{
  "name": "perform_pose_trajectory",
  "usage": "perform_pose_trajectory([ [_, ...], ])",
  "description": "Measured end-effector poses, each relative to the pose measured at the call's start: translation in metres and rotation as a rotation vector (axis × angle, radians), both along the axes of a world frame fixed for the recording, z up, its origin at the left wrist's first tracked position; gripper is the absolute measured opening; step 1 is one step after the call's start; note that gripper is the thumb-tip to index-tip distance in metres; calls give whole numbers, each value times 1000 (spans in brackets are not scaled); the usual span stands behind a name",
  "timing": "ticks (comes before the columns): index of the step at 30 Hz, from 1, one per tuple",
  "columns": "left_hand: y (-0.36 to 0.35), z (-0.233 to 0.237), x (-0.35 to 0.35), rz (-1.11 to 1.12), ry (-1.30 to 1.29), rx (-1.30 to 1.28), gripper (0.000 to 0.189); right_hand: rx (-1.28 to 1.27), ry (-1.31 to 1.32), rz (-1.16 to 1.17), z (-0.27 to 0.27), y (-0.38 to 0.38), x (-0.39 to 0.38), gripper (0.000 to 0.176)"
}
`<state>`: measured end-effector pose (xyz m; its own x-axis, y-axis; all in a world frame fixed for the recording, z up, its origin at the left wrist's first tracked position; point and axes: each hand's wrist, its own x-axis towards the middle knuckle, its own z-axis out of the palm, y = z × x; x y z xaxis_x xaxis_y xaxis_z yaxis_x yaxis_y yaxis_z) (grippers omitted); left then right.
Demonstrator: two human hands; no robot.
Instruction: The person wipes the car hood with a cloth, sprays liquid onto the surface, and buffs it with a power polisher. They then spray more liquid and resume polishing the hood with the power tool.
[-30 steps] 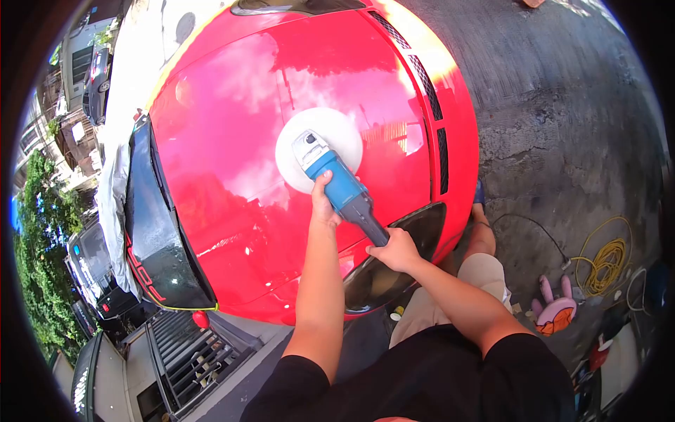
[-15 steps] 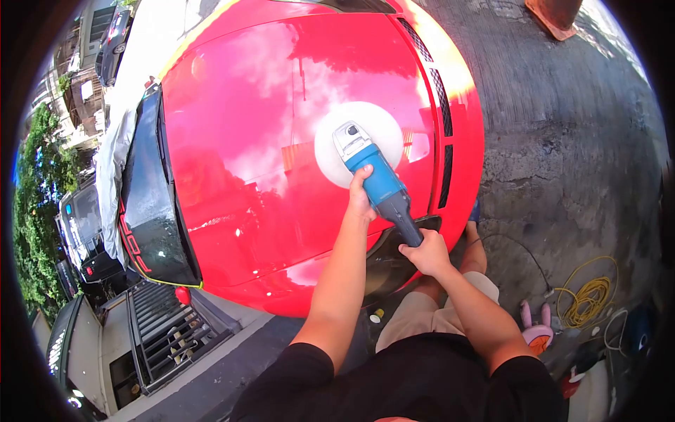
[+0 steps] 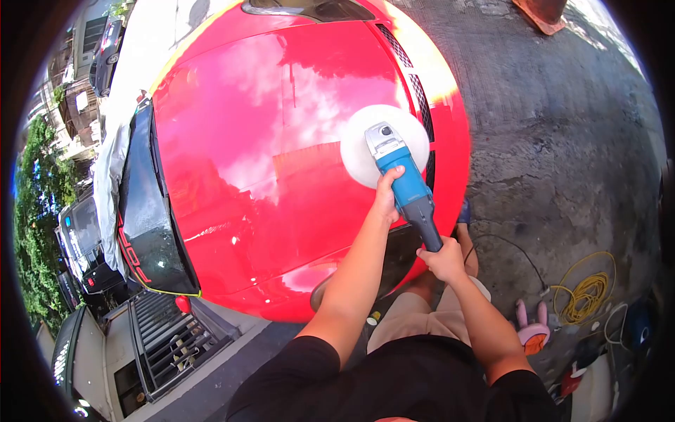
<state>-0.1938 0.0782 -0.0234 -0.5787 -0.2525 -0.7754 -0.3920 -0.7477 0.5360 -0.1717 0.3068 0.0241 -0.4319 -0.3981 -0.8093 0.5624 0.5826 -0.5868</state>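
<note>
A blue and black rotary polisher (image 3: 409,181) with a silver head lies across the front part of a red car hood (image 3: 232,169). Its round white polishing pad (image 3: 357,151) rests on the paint, close to the dark mesh grille (image 3: 420,98). My left hand (image 3: 387,197) is closed on the blue body behind the silver head, thumb on top. Around the black rear handle wraps my right hand (image 3: 443,259). A dark cord (image 3: 517,243) trails over the ground to the right of my legs.
A yellow coiled extension cord (image 3: 587,299) and a pink rabbit-eared item (image 3: 533,330) lie on the concrete at right. An orange-brown object (image 3: 541,15) stands at top right. The windshield (image 3: 151,204), partly under a grey cover, and a metal gate (image 3: 179,337) are at left.
The polisher and its pad have moved right across the hood, toward the grille at the car's front edge. Both hands moved with it, still gripping. The view has shifted slightly.
</note>
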Motion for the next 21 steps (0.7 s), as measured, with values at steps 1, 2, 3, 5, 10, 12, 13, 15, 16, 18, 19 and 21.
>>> perform_pose_trajectory([
  [1, 5, -2, -3, -21, -19, -10, 64, -2, -27, -23, -2, 5, -1, 33],
  [2, 10, -4, -7, -27, -20, -24, 63, -4, -53, -45, -4, 9, -1, 31],
  [3, 15, -4, -10, -31, -19, -38, 62, -9, -88, -68, -3, 11, -3, 29],
  [5, 23, -4, -15, -40, -23, -55, 61, -19, -161, -114, -4, 18, -6, 25],
  [10, 25, -5, -22, -34, -33, -97, 60, -102, -243, -201, 6, 21, -17, 23],
  [12, 27, -2, -18, -48, -37, -99, 59, -122, -273, -216, 3, 24, -11, 23],
  [13, 30, 1, -15, -55, -37, -100, 59, -131, -285, -220, -1, 27, -4, 24],
  [15, 41, 5, -7, -36, -41, -117, 57, -147, -312, -226, -2, 37, 6, 24],
  [16, 48, 7, 0, -25, -46, -125, 57, -154, -332, -226, 0, 44, 11, 24],
  [18, 60, 11, 17, -16, -53, -106, 56, -130, -348, -199, 3, 56, 23, 22],
  [19, 66, 12, 28, -12, -58, -97, 56, -129, -341, -182, 4, 63, 32, 21],
  [21, 79, 10, 52, -2, -78, -92, 55, -128, -325, -150, 2, 79, 53, 20],
])
